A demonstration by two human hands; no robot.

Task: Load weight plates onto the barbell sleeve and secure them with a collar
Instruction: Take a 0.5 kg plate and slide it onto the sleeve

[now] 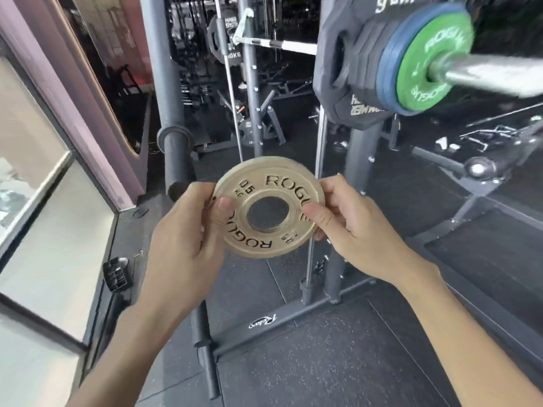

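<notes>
Both hands — left hand (188, 230) and right hand (349, 227) — are gripping a small round tan 0.5 kg plate (269, 205) by its edges, below the loaded steel barbell sleeve (493, 73) — green plate (432, 54) outermost.

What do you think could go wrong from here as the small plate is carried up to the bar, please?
1. The small tan round Rogue plate is pinched only at its rim by the left hand and right hand; it could slip and drop to the floor.
2. The steel barbell sleeve sits well above; a misaligned hole could jam against its end.
3. No collar shows beyond the green round plate, so loaded plates could slide.
</notes>
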